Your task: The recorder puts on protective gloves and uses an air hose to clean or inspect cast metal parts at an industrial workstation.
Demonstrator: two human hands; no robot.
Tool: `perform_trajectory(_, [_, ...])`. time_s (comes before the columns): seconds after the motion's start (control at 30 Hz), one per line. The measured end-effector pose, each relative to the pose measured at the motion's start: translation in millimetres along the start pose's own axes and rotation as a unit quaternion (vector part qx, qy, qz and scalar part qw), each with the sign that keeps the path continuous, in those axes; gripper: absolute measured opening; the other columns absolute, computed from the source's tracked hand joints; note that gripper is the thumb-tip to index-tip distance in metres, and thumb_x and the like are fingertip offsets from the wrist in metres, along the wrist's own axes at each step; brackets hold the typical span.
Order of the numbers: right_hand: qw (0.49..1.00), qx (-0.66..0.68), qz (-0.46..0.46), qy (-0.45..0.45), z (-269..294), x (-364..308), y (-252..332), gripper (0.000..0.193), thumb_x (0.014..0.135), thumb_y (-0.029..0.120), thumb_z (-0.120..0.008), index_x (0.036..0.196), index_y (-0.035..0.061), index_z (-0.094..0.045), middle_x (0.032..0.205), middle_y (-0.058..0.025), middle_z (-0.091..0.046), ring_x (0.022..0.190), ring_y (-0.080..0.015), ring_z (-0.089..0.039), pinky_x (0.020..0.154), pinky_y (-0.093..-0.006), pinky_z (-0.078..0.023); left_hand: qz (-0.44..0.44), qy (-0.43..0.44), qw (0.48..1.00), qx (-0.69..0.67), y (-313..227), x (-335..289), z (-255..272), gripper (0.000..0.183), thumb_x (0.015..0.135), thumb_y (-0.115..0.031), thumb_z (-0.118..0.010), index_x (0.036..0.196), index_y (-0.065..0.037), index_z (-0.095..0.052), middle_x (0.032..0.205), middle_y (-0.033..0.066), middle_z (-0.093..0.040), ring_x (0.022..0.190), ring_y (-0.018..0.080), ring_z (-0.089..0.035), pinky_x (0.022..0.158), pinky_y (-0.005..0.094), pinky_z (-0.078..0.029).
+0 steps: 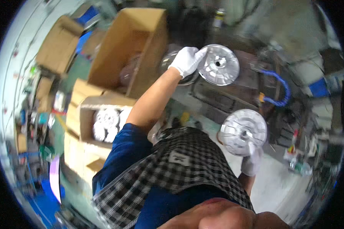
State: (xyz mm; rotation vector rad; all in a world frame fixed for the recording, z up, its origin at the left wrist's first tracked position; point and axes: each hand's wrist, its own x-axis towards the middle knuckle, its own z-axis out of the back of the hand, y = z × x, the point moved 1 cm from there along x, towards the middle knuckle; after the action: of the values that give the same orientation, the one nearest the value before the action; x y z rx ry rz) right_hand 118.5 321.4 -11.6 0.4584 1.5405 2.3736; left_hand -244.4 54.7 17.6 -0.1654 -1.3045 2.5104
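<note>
White gloves cover both my hands. With the thumb laid over its rim, my left hand (pixel 187 62) grips a shiny silver metal disc (pixel 221 72) that has a small dark hole in its centre. Partly behind that hand lies another round shiny metal piece (pixel 169 60). Closer to my body on the right, my right hand (pixel 252 163) holds the lower edge of a second silver disc (pixel 242 128), its face turned up and a knob-like centre showing. This hand is somewhat blurred, and its fingers under the disc are hidden.
A tall open cardboard box (pixel 149 49) stands left of my left arm. Nearer, a smaller carton (pixel 87 126) holds several silver round parts (pixel 107 119). A dark worktable (pixel 237 91) lies ahead, with a coiled blue hose (pixel 284 89) at its right and a spray can (pixel 218 18) beyond.
</note>
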Motion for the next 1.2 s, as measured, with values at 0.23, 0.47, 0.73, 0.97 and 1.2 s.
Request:
perform_trajectory(0.23, [0.958, -0.232, 0.171, 0.005, 1.5, 3.5, -11.6, 0.028, 0.096, 0.0, -0.063, 0.123, -0.0076, -0.061, 0.125, -0.0252, -0.059, 0.111, -0.0351, -0.063, 0.091, -0.042, -0.055, 0.117, -0.179, 0.956, 0.199, 137.0, -79.5, 198.8, 0.054, 0.101, -0.048, -0.051, 0.099, 0.001, -0.074, 0.094, 0.0218, -0.072, 0.087, 0.0352, -0.069, 0.083, 0.0404, -0.054])
perform_trajectory(0.47, [0.993, -0.104, -0.056, 0.013, -18.2, 29.8, 0.3, 0.027, 0.097, 0.008, -0.062, 0.12, -0.0055, -0.064, 0.125, -0.0235, -0.059, 0.107, -0.032, -0.063, 0.093, -0.0371, -0.05, 0.314, -0.144, 0.89, 0.297, 295.1, -25.4, 204.8, 0.063, 0.097, -0.058, -0.047, 0.117, -0.003, -0.072, 0.125, 0.0248, -0.065, 0.123, 0.0402, -0.06, 0.104, 0.0436, -0.047])
perform_trajectory(0.73, [0.988, -0.074, 0.055, 0.123, -47.4, 52.8, 52.1, 0.024, 0.097, 0.009, -0.059, 0.114, -0.006, -0.068, 0.114, -0.0162, -0.07, 0.105, -0.0217, -0.066, 0.092, -0.032, -0.048, 0.422, 0.017, 0.86, 0.286, 362.1, -5.4, 184.5, 0.074, 0.094, -0.066, -0.047, 0.118, 0.0, -0.07, 0.118, 0.0225, -0.068, 0.116, 0.0349, -0.065, 0.095, 0.0461, -0.05])
perform_trajectory(0.97, [0.932, 0.281, -0.192, 0.127, -63.4, 65.2, 54.8, 0.034, 0.099, 0.016, -0.059, 0.124, -0.007, -0.062, 0.113, -0.0089, -0.07, 0.104, -0.0133, -0.063, 0.093, -0.0286, -0.048, 0.311, -0.135, 0.922, 0.187, 182.3, -5.3, 213.5, 0.07, 0.098, -0.066, -0.046, 0.11, -0.001, -0.07, 0.077, 0.0102, -0.066, 0.068, 0.0194, -0.063, 0.058, 0.032, -0.048])
perform_trajectory(1.2, [0.908, 0.351, -0.177, 0.145, -90.8, 103.2, 51.3, 0.036, 0.1, 0.016, -0.058, 0.126, -0.0074, -0.062, 0.115, -0.0101, -0.07, 0.103, -0.0145, -0.065, 0.091, -0.0288, -0.05, 0.042, 0.213, 0.955, -0.203, -17.2, -104.6, 31.6, 0.057, 0.102, -0.054, -0.052, 0.114, 0.0, -0.064, 0.082, 0.0021, -0.066, 0.063, 0.0085, -0.06, 0.053, 0.0203, -0.045])
